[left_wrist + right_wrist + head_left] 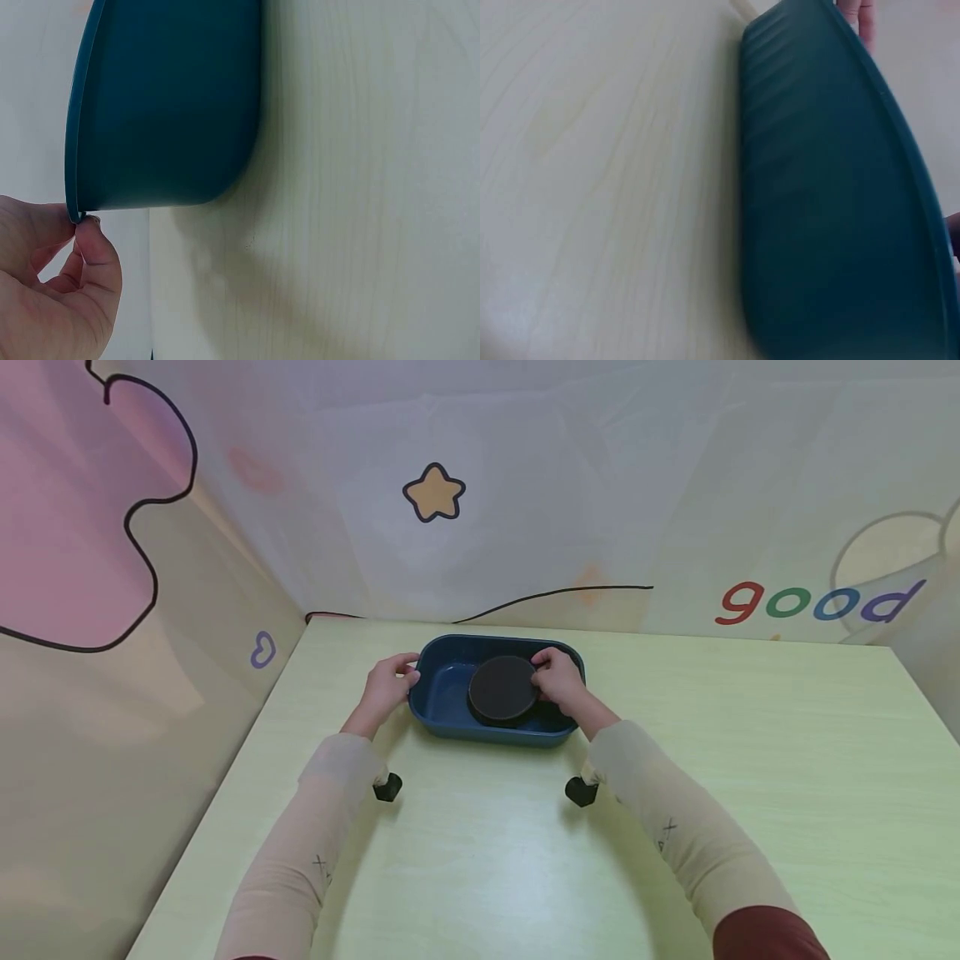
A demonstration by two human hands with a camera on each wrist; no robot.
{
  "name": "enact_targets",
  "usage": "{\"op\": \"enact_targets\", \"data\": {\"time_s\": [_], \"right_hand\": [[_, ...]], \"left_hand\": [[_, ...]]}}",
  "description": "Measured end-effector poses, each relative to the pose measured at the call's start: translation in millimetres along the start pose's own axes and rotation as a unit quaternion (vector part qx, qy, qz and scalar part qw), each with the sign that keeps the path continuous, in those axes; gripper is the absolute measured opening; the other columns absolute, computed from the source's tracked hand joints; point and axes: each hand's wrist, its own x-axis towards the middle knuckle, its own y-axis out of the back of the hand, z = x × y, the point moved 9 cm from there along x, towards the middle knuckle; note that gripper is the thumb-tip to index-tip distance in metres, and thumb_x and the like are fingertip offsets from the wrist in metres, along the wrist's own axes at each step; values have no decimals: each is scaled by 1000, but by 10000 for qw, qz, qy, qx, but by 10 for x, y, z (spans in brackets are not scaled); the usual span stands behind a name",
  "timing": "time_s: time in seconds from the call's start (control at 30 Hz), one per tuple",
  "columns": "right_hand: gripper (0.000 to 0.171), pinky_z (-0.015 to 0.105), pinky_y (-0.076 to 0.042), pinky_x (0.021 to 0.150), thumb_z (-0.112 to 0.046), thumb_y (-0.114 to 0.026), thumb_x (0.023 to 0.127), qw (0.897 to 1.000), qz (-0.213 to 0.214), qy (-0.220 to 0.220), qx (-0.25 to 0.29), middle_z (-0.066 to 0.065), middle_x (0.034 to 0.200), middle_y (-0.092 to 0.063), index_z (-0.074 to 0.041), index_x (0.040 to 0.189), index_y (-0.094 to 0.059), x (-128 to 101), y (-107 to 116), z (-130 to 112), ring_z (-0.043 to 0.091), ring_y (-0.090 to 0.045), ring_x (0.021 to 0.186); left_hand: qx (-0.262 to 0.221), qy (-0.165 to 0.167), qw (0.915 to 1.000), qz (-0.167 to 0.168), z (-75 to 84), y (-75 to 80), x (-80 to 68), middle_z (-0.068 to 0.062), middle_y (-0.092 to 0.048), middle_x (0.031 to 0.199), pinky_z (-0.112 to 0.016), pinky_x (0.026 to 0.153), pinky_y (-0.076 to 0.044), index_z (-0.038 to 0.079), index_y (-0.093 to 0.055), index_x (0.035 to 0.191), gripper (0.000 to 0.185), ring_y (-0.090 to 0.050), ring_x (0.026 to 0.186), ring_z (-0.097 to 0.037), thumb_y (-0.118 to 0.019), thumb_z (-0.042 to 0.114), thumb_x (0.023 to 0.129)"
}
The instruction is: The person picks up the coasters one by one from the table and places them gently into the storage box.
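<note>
My left hand (386,687) pinches the left rim of the blue tray (450,727) on the table (750,760) while my right hand (561,681) grips the black disc (502,689) lying inside; lifting it probably needs the tray steadied.

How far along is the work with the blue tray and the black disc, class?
Done: the blue tray sits on the table, with the black disc inside it. In hand: the left hand holds the tray's left rim, and the right hand grips the disc's edge. Left: the disc, propped at a tilt, is neither flat nor lifted clear.
</note>
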Motion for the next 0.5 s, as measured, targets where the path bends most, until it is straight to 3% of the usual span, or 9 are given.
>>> {"op": "enact_targets", "data": {"time_s": [0.2, 0.5], "right_hand": [[32, 19, -43, 47, 3, -50, 79, 9962, 254, 290, -778, 9, 88, -45, 0, 110, -47, -7, 29, -31, 15, -46, 61], [30, 31, -41, 70, -1, -53, 79, 9868, 468, 581, -1439, 16, 100, -50, 0, 109, -49, -40, 78, -119, 25, -46, 88]], "left_hand": [[-10, -33, 10000, 13, 5, -4, -5, -13, -51, 103, -24, 66, -52, 9, -48, 127, 36, -51, 82, -19, -47, 7, 90], [9, -89, 10000, 21, 5, 2, 1, -12, -51, 101, -22, 64, -51, 9, -48, 126, 36, -51, 81, -18, -47, 7, 90]]}}
